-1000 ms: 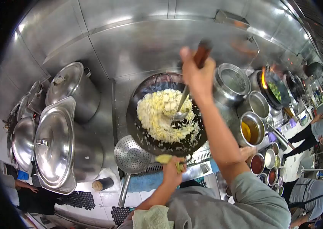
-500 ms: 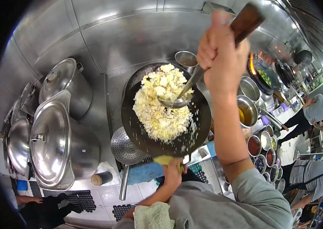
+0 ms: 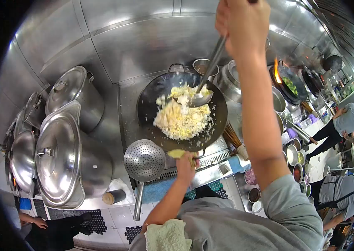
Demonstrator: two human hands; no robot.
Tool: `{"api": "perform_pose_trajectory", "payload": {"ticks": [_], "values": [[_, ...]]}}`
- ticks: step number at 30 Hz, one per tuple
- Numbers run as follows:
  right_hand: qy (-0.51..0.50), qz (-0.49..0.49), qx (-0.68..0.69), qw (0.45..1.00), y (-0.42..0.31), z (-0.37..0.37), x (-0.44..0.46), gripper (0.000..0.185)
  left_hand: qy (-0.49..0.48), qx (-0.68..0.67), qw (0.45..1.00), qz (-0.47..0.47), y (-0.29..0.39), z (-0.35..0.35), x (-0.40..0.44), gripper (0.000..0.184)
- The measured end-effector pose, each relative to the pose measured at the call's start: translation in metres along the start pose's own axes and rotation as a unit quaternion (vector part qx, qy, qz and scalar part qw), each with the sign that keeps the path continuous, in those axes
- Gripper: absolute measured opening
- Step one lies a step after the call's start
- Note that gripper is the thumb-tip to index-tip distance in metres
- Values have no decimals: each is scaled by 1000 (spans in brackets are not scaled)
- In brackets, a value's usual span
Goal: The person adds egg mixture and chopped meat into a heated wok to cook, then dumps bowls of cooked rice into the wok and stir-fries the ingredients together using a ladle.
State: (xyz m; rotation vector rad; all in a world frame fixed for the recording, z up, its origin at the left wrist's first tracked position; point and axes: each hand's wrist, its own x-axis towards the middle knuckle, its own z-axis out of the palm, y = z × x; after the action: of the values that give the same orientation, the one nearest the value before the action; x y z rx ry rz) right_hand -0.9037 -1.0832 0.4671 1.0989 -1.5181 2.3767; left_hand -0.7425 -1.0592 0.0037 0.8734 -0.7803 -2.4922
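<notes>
Fried rice with egg [image 3: 187, 125] lies in a black wok [image 3: 149, 94] in front of me, part of it blurred by motion. My left hand [image 3: 185, 165] is closed on the wok's near rim or handle, with a yellow-green cloth [image 3: 177, 154] in its grip. High above the wok, my right hand [image 3: 246, 27] is wrapped round the handle of a ladle [image 3: 201, 99]. The ladle's metal bowl rests among the rice on the wok's right side. The top of its handle runs out of view.
A perforated strainer [image 3: 144, 161] lies left of the wok, near lidded steel pots [image 3: 59, 159]. A bamboo brush [image 3: 233, 138] is at the right. Beyond my right arm are ingredient bowls [image 3: 298, 171], a flaming wok [image 3: 288, 81] and other people [image 3: 350, 119].
The wok has dropped back and away from me, showing its far handle. The rice has drawn together into a smaller heap. My right hand has moved up and away, with the ladle standing steeper.
</notes>
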Motion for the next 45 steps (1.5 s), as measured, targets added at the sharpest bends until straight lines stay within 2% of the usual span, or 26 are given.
{"api": "perform_pose_trajectory", "payload": {"ticks": [2, 4, 5, 6, 7, 8, 9, 10, 11, 13, 16, 17, 19, 22, 23, 25, 29, 31, 32, 33, 35, 37, 40, 42, 44, 45], "values": [[-37, -8, 7, 999, -12, 10, 26, 43, -49, 68, 996, 11, 20, 9, 36, 9], [-34, -10, -6, 999, 1, 12, 36, 44, 34, -13, 993, -116, 46, 33, 49, 9], [-34, -12, -13, 999, 12, 11, 41, 45, 23, -13, 993, -117, 45, 30, 54, 10], [-57, -34, 58, 996, 48, -5, 43, 43, 11, -12, 993, -117, 40, 24, 60, 10], [2, -50, -10, 999, 71, -2, 23, 41, 0, -9, 993, -118, 38, 20, 65, 11], [12, -35, -99, 994, 115, -17, 7, 42, 10, -2, 993, -115, 39, 22, 64, 10], [41, -119, -174, 977, 165, -25, -18, 44, 17, -4, 992, -127, 37, 21, 65, 10], [54, -92, -176, 979, 229, -37, -51, 41, 25, -7, 990, -139, 35, 19, 64, 10], [55, -28, -69, 996, 231, -37, -61, 39, 31, -11, 989, -143, 38, 20, 69, 10], [8, 39, -114, 993, 222, -39, -46, 42, 52, 13, 986, -159, 37, 13, 51, 10], [3, 48, -72, 996, 155, -22, -16, 47, 35, -4, 989, -142, 42, 23, 61, 12], [-17, 65, -3, 998, 139, -22, -13, 47, 32, -5, 991, -133, 40, 20, 61, 12], [-14, 84, -80, 993, 116, -21, -31, 47, 20, -5, 993, -114, 35, 17, 62, 13], [-19, 46, -89, 995, 207, -26, -91, 48, 33, -24, 990, -136, 36, 19, 65, 13], [-32, 38, -100, 994, 209, -24, -91, 47, 34, -32, 990, -134, 40, 25, 66, 13], [-26, 92, -76, 992, 208, -24, -73, 47, 41, -32, 988, -146, 45, 26, 53, 14], [-27, 60, -76, 995, 150, -33, -61, 44, 53, -53, 982, -171, 45, 28, 51, 19], [8, 83, -166, 983, 172, -31, -90, 45, 49, -55, 983, -171, 44, 36, 59, 17], [-24, 72, -137, 988, 191, -36, -93, 43, 48, -51, 985, -158, 36, 32, 64, 16], [-53, 41, -164, 984, 207, -39, -84, 38, 53, -48, 987, -145, 30, 25, 63, 15], [-14, 44, -86, 995, 155, -27, -54, 43, 73, -72, 986, -128, 37, 44, 23, 12], [-7, -35, -88, 996, 109, -21, -22, 45, 88, -83, 986, -115, 43, 60, -53, 12], [-11, 19, 54, 998, 1, 2, -27, 47, 86, -54, 987, -128, 53, 74, -87, 12], [0, -19, 11, 1000, -3, 4, -37, 53, 63, -64, 991, -99, 57, 70, -45, 12], [21, -72, -61, 995, 81, -13, -68, 57, 11, -27, 996, -80, 48, 41, -1, 13], [38, -68, -54, 995, 118, -14, -80, 58, -18, 0, 998, -66, 44, 27, 13, 15]]}}
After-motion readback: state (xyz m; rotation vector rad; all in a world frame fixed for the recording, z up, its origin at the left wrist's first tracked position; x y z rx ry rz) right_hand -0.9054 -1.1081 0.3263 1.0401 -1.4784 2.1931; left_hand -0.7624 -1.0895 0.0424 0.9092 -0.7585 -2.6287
